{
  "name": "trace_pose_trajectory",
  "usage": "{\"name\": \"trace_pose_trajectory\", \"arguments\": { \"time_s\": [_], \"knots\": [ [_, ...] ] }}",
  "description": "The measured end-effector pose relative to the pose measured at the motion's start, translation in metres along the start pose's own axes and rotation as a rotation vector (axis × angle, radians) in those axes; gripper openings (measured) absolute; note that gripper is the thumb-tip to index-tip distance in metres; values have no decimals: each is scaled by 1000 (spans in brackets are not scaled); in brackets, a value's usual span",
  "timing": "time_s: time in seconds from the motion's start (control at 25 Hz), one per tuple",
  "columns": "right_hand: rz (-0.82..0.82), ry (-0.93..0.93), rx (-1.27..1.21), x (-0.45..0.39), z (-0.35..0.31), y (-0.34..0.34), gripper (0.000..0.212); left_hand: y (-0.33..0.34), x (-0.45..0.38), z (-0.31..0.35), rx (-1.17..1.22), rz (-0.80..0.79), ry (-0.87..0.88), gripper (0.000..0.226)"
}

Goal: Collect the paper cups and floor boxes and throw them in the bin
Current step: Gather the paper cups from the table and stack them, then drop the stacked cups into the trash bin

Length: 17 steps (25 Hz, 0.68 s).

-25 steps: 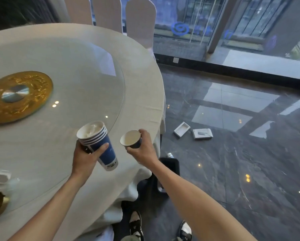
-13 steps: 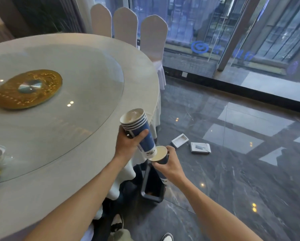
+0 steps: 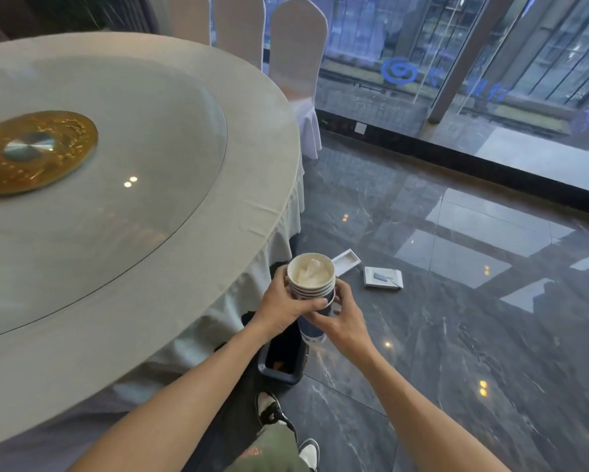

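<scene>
Both the left hand (image 3: 283, 306) and right hand (image 3: 342, 318) hold the cup stack (image 3: 312, 284); if it tilts toward 6 o'clock, it may miss the bin (image 3: 281, 364).

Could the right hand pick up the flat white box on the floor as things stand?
Probably not yet. The right hand is wrapped around the stack of paper cups together with the left hand, and the white box lies apart on the floor beyond them, with bare floor between.
</scene>
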State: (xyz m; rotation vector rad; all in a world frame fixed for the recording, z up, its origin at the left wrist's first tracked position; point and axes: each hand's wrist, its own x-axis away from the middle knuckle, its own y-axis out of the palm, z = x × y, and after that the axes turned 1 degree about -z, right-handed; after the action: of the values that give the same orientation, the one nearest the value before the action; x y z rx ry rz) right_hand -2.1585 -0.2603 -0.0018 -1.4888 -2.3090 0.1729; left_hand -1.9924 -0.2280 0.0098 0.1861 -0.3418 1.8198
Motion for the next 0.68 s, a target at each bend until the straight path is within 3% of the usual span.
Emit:
{"name": "trace_pose_trajectory", "arguments": {
  "time_s": [0.12,0.24,0.32,0.68],
  "knots": [
    [-16,21,6,-18,2,-6,70,0,-12,-1,-15,-54,-33,78],
    [-99,93,102,-42,13,-4,75,-5,-35,-14,88,-28,-130,40],
    [-152,173,160,-55,30,4,75,-8,-47,-38,85,-14,-212,29],
    [-361,632,-18,-132,148,83,40,-5,-92,-207,-56,105,-571,32]
  ]
}}
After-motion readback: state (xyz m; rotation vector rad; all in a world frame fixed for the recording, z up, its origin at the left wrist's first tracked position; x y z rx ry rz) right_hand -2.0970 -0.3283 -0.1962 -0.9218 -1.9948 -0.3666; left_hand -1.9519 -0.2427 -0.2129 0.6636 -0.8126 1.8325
